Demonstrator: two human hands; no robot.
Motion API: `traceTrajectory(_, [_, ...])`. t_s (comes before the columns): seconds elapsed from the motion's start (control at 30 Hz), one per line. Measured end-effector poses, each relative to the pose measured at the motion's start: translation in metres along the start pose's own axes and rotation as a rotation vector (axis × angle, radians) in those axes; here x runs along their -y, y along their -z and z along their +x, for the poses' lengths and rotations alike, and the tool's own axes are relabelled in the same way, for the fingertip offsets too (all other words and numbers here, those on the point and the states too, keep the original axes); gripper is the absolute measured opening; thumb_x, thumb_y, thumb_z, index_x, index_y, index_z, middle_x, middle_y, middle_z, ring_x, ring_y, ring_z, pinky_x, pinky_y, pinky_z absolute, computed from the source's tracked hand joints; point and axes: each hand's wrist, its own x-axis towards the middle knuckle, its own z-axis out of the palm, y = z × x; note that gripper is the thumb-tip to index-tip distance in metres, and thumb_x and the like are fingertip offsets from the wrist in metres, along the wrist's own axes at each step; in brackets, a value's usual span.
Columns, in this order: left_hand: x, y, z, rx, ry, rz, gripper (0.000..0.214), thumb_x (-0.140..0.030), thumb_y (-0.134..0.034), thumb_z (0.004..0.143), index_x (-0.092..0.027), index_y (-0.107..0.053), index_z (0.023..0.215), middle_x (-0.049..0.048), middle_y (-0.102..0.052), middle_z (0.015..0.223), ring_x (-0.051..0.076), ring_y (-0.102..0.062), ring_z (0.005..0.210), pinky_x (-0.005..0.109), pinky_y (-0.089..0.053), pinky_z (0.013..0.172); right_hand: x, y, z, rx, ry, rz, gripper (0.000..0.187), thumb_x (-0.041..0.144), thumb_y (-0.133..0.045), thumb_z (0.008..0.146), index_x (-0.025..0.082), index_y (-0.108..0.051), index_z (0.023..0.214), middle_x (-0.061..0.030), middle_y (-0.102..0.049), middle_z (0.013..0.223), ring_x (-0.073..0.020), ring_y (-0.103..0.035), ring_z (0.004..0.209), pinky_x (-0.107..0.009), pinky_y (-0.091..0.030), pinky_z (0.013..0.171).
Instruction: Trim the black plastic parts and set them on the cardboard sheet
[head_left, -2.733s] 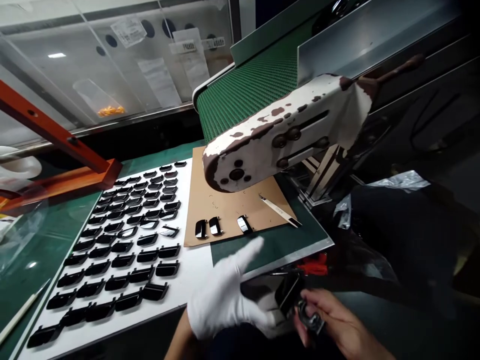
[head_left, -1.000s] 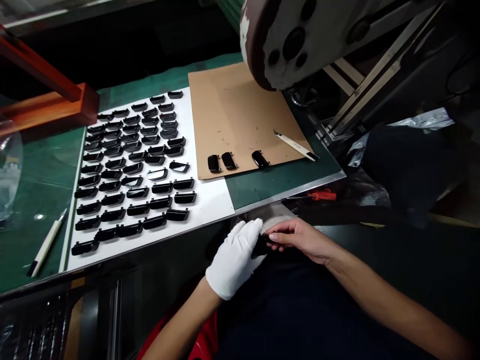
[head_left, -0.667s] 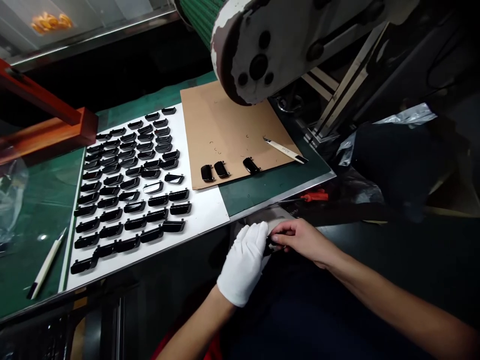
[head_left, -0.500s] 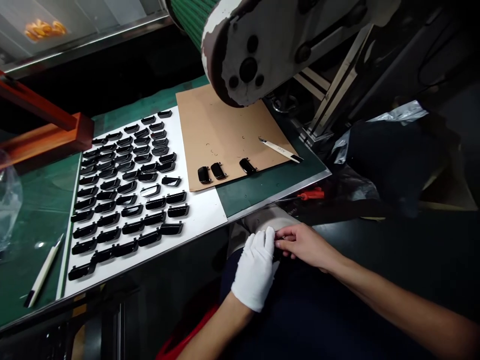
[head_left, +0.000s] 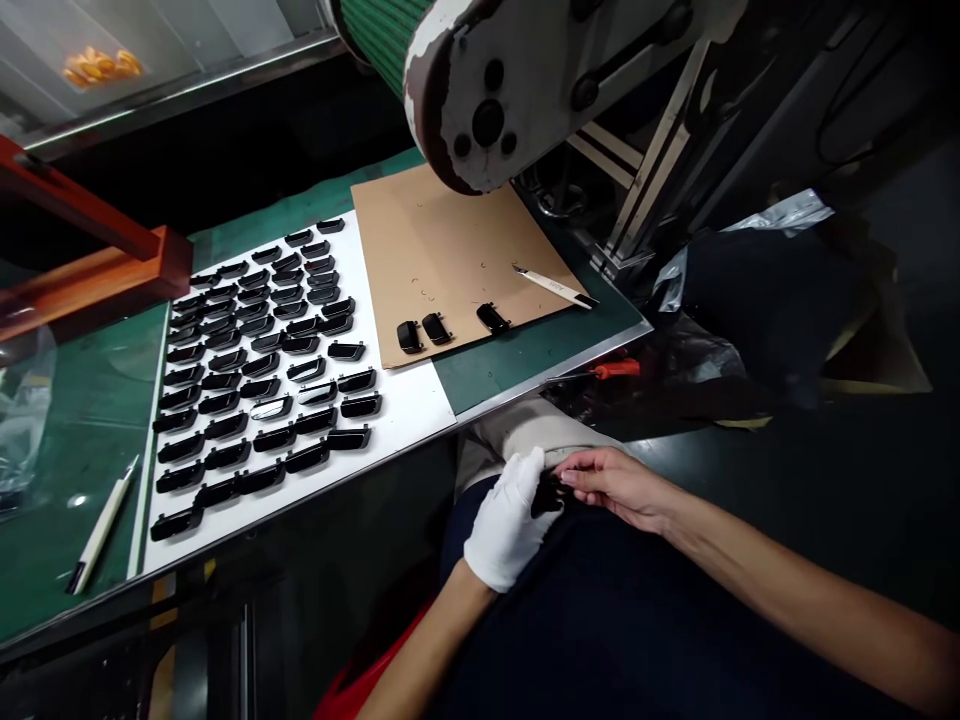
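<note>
My left hand (head_left: 510, 520), in a white glove, and my bare right hand (head_left: 619, 485) meet in my lap below the table's front edge. Both close their fingers on a small black glossy part (head_left: 546, 495) held between them; most of it is hidden. On the table a white sheet (head_left: 409, 405) carries several rows of black glossy parts (head_left: 262, 360). Three more black parts (head_left: 435, 328) lie along the near edge of a brown cardboard sheet (head_left: 450, 240).
A white craft knife (head_left: 555, 287) lies on the cardboard's right side. Another white knife (head_left: 101, 525) rests on the green mat (head_left: 82, 400) at left. A conveyor end (head_left: 487, 100) with a green belt overhangs the cardboard. An orange beam (head_left: 90, 270) stands far left. A red-handled tool (head_left: 611, 369) sits under the table edge.
Both hands dropped from beside the table edge into my lap and closed together on the black part. The view tilted downwards.
</note>
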Motion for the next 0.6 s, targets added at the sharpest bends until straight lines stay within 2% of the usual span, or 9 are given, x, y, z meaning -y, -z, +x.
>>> traceTrajectory(0.13, [-0.005,0.035,0.007,0.009,-0.174,-0.011,0.067,-0.025,-0.054,0.09,-0.02,-0.016,0.145,0.0128,-0.051,0.136,0.024,-0.046,0.128,0.045,-0.037,0.109,-0.003,-0.001,-0.007,0.14,0.064,0.11,0.029,0.033,-0.083,0.059,0.016,-0.068,0.077,0.0028,-0.062,0.069,-0.0028,-0.05,0.055,-0.014,-0.038,0.049])
traceTrajectory(0.23, [-0.013,0.058,0.01,0.039,-0.223,-0.025,0.069,-0.024,-0.053,0.09,-0.021,-0.013,0.146,0.01,-0.05,0.138,0.02,-0.046,0.129,0.041,-0.036,0.111,-0.007,-0.008,-0.003,0.242,0.066,0.158,0.034,0.035,-0.084,0.057,0.016,-0.064,0.077,0.0052,-0.06,0.066,-0.003,-0.049,0.052,-0.015,-0.039,0.048])
traceTrajectory(0.33, [-0.022,0.077,0.014,0.101,-0.277,-0.045,0.072,-0.025,-0.053,0.089,-0.021,-0.011,0.146,0.0096,-0.045,0.142,0.019,-0.043,0.131,0.036,-0.036,0.11,-0.014,-0.017,0.006,0.328,0.066,0.156,0.027,0.036,-0.075,0.07,0.015,-0.059,0.074,0.0074,-0.054,0.06,-0.0052,-0.049,0.049,-0.02,-0.043,0.049])
traceTrajectory(0.43, [-0.027,0.093,0.021,0.145,-0.341,-0.017,0.069,-0.025,-0.052,0.089,-0.019,-0.013,0.146,0.0108,-0.045,0.142,0.02,-0.042,0.131,0.039,-0.034,0.112,-0.014,-0.022,0.013,0.358,0.095,0.101,0.025,0.038,-0.063,0.082,0.014,-0.057,0.075,0.0062,-0.055,0.061,-0.0068,-0.051,0.05,-0.023,-0.046,0.051])
traceTrajectory(0.5, [-0.027,0.099,0.028,0.133,-0.311,0.042,0.065,-0.024,-0.054,0.088,-0.018,-0.021,0.144,0.0115,-0.049,0.139,0.022,-0.044,0.13,0.04,-0.036,0.11,-0.007,-0.022,0.017,0.347,0.128,0.031,0.027,0.041,-0.063,0.081,0.015,-0.059,0.08,0.0056,-0.056,0.061,-0.0065,-0.05,0.048,-0.021,-0.043,0.047])
traceTrajectory(0.6, [-0.02,0.1,0.039,0.151,-0.099,0.171,0.059,-0.025,-0.062,0.083,-0.018,-0.038,0.136,0.0104,-0.057,0.13,0.027,-0.049,0.125,0.04,-0.046,0.101,0.011,-0.017,0.019,0.257,0.19,-0.12,0.036,0.047,-0.067,0.073,0.015,-0.062,0.088,0.0018,-0.064,0.066,-0.007,-0.053,0.048,-0.02,-0.04,0.044])
